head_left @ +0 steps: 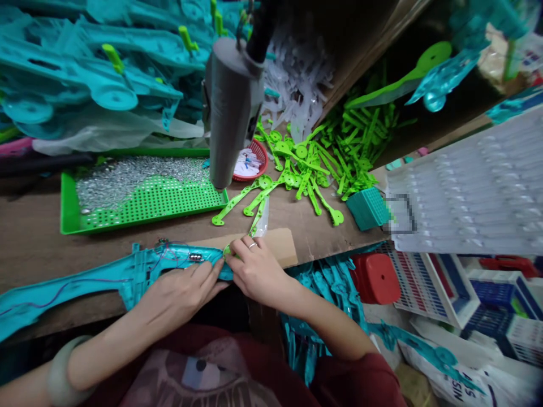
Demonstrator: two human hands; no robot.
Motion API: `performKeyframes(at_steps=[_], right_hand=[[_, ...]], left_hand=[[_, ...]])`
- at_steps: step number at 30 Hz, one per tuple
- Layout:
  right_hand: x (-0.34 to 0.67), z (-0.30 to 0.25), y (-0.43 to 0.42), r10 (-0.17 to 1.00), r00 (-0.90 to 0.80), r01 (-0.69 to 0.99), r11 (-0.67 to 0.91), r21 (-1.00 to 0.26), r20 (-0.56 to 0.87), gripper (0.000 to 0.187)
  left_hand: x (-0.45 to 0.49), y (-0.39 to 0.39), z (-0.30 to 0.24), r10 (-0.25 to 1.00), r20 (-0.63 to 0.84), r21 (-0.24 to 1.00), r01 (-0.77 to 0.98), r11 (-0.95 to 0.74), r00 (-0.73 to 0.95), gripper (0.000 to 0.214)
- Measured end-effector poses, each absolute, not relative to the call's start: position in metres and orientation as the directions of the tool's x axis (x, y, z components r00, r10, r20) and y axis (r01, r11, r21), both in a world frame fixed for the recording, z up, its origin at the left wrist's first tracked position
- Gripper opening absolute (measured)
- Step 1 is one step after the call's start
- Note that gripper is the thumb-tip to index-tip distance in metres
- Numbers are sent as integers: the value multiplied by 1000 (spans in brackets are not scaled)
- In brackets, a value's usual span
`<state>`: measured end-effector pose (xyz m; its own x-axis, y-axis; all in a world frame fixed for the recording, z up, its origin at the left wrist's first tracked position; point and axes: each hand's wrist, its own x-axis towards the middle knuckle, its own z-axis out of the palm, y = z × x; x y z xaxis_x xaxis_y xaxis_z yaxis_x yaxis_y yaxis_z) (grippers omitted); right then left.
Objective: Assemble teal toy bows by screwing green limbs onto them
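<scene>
Along near edge of workbench: long teal shell, thin wires inside, right end reaching in between both hands. In left hand: shell near that end, fingers closed over it. Under curled fingertips of right hand: lime-green piece, pinched at shell's tip, mostly hidden. Just beside right hand, at near edge: cardboard sheet. Farther from near edge: heaped lime-green arms; left of those, green tray with small metal pieces. Hanging above workbench: grey tool.

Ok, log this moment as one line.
left hand: on blue shell | right hand: touching green piece | gray tool: hanging
</scene>
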<state>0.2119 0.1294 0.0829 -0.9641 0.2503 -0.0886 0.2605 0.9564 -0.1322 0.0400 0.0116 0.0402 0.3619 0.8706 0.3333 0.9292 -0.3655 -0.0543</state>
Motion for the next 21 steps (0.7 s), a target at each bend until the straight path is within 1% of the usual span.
performKeyframes(at_steps=[2, 5, 6, 7, 8, 9, 10, 11, 12, 14, 16, 18, 19, 21], right_hand=[[212, 85, 133, 243, -965, 255, 956, -146, -96, 20], [216, 92, 166, 157, -984, 175, 949, -262, -88, 19], [219, 95, 186, 164, -985, 173, 940, -294, -57, 18], [222, 98, 209, 203, -979, 198, 931, -306, -16, 19], [224, 99, 234, 319, -947, 298, 916, -268, 39, 21], [225, 99, 260, 446, -890, 426, 887, -179, 91, 24], [225, 97, 283, 521, -847, 517, 853, -70, 102, 26], [225, 94, 304, 538, -840, 541, 841, 22, 70, 25], [223, 90, 320, 524, -852, 523, 847, 97, 25, 24], [219, 82, 340, 444, -893, 426, 885, 186, -67, 24], [219, 77, 347, 401, -914, 378, 898, 226, -66, 27], [223, 79, 352, 430, -903, 420, 877, 231, 9, 28], [227, 82, 357, 457, -888, 458, 865, 206, 57, 27], [238, 92, 373, 510, -847, 525, 847, 81, 149, 25]], left_hand=[[41, 10, 38, 877, 316, -66, 931, -360, 362, 40], [45, 10, 40, 908, 233, -103, 938, -332, 348, 34], [47, 10, 42, 918, 207, -120, 940, -318, 338, 32], [49, 10, 44, 927, 190, -137, 943, -302, 324, 31], [51, 9, 45, 933, 177, -149, 946, -288, 312, 31], [53, 9, 47, 938, 169, -158, 948, -277, 303, 31], [55, 8, 48, 941, 169, -162, 950, -268, 294, 32], [55, 7, 48, 941, 181, -157, 953, -260, 287, 33], [55, 7, 47, 938, 206, -138, 957, -254, 279, 35], [50, 5, 42, 917, 293, -61, 963, -264, 270, 38], [40, 3, 33, 876, 386, 23, 946, -324, 290, 37], [29, 1, 23, 836, 429, 70, 911, -407, 341, 35], [25, 0, 19, 824, 435, 90, 893, -442, 364, 35], [19, 0, 12, 808, 440, 135, 861, -490, 391, 35]])
